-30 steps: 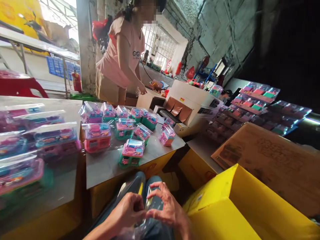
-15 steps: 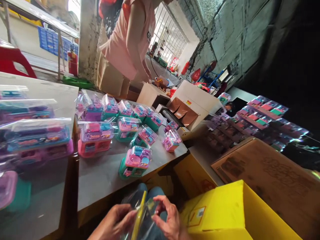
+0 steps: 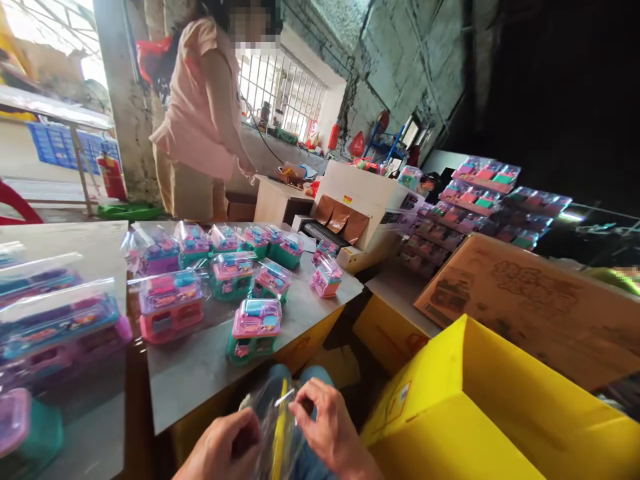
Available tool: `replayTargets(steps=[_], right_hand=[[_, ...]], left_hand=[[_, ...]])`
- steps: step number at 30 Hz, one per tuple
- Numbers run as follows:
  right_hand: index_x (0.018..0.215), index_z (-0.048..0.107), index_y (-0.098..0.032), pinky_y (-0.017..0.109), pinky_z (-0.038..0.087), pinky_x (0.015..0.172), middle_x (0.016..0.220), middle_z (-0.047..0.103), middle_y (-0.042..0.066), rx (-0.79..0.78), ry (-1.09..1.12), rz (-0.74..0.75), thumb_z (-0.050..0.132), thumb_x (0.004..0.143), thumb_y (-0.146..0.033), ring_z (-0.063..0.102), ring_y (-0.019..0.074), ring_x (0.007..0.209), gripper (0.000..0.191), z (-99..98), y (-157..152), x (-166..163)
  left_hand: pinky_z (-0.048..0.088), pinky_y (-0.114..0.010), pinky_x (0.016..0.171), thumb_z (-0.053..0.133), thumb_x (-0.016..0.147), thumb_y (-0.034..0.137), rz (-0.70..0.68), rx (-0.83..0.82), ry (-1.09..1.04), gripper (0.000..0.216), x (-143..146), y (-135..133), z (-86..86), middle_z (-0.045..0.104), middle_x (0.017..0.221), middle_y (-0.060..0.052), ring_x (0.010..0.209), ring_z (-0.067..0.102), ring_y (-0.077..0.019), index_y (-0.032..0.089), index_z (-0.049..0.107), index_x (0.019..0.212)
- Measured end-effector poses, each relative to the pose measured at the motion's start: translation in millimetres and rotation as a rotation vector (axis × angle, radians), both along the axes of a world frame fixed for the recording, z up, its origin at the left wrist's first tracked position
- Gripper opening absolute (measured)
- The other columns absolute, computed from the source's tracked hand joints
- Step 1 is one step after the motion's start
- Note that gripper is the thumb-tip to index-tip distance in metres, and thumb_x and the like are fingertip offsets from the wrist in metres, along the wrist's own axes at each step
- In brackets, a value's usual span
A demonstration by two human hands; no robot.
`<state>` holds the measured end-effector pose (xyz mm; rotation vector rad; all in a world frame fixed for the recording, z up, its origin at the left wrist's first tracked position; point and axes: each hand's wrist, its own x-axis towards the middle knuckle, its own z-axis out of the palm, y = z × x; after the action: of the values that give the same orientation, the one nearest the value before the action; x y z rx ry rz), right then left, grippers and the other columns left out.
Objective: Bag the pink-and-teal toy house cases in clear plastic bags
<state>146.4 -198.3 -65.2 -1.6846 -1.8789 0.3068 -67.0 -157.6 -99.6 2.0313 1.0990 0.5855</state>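
Observation:
Low in front of my lap, a clear plastic bag point(image 3: 267, 417) is stretched between my two hands. My left hand point(image 3: 225, 443) pinches its left side, the thumb pressed against the curled fingers. On the opposite side my right hand point(image 3: 325, 420) has thumb and fingertips closed on the bag's edge. A narrow yellow strip point(image 3: 279, 433) runs lengthwise at the bag; whether it lies inside or behind the film I cannot tell. Just beyond, at the table's edge, stands a wrapped pink and teal toy case point(image 3: 255, 330).
Several film-wrapped toy cases point(image 3: 171, 303) stand on the grey tables point(image 3: 185, 387). An open yellow carton point(image 3: 415, 417) is close by my right hand, a brown carton point(image 3: 520, 293) behind it. Further back are a conveyor machine point(image 3: 345, 200) and a standing person point(image 3: 200, 113).
My view has turned, so the tables and the person sit further left. My right fingers, spread apart before, are now closed at the bag. The yellow strip stands more upright.

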Motion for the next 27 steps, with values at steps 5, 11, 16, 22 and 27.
replayTargets(steps=[5, 11, 16, 22, 27], right_hand=[[0.076, 0.058, -0.020, 0.021, 0.036, 0.062, 0.072, 0.060, -0.002, 0.099, -0.040, -0.053, 0.058, 0.085, -0.013, 0.055, 0.0111, 0.064, 0.011, 37.8, -5, 1], [0.084, 0.061, -0.020, 0.023, 0.036, 0.065, 0.080, 0.067, 0.001, 0.160, -0.162, -0.177, 0.056, 0.086, -0.012, 0.061, 0.0133, 0.071, 0.009, 66.8, 5, -4], [0.095, 0.063, -0.023, 0.025, 0.034, 0.061, 0.089, 0.072, 0.002, 0.185, -0.262, -0.176, 0.054, 0.089, -0.016, 0.066, 0.0158, 0.072, 0.013, 91.6, 3, -36], [0.100, 0.064, -0.024, 0.026, 0.041, 0.064, 0.091, 0.073, 0.002, 0.144, -0.260, 0.010, 0.057, 0.083, -0.013, 0.069, 0.0186, 0.077, 0.021, 110.1, -5, -69], [0.119, 0.060, -0.028, 0.029, 0.050, 0.082, 0.112, 0.066, 0.003, 0.241, -0.001, 0.377, 0.073, 0.078, -0.030, 0.064, 0.0194, 0.096, 0.043, 117.6, -15, -63]], left_hand=[[0.037, -0.025, 0.062, 0.050, 0.086, 0.025, 0.242, 0.302, 0.232, 0.013, -3, 13, 11.1, 0.062, 0.073, 0.000, 0.065, 0.058, -0.0165, 0.019, 0.059, 0.078], [0.042, -0.029, 0.068, 0.057, 0.090, 0.031, 0.394, 0.594, 0.145, 0.016, -8, -8, 50.4, 0.058, 0.092, -0.007, 0.079, 0.058, -0.0207, 0.016, 0.055, 0.094], [0.046, -0.027, 0.075, 0.049, 0.094, 0.022, 0.107, 0.617, -0.227, 0.014, 16, -46, 71.0, 0.061, 0.087, -0.006, 0.079, 0.059, -0.0168, 0.018, 0.061, 0.090], [0.050, -0.028, 0.070, 0.053, 0.092, 0.044, 0.116, 0.090, -0.565, 0.036, 30, -38, 53.5, 0.069, 0.084, -0.008, 0.075, 0.061, -0.0194, 0.014, 0.072, 0.097], [0.053, -0.031, 0.074, 0.078, 0.065, 0.064, -0.020, -0.284, -1.012, 0.081, 25, -25, 59.6, 0.069, 0.114, -0.013, 0.083, 0.066, -0.0235, 0.024, 0.060, 0.134]])
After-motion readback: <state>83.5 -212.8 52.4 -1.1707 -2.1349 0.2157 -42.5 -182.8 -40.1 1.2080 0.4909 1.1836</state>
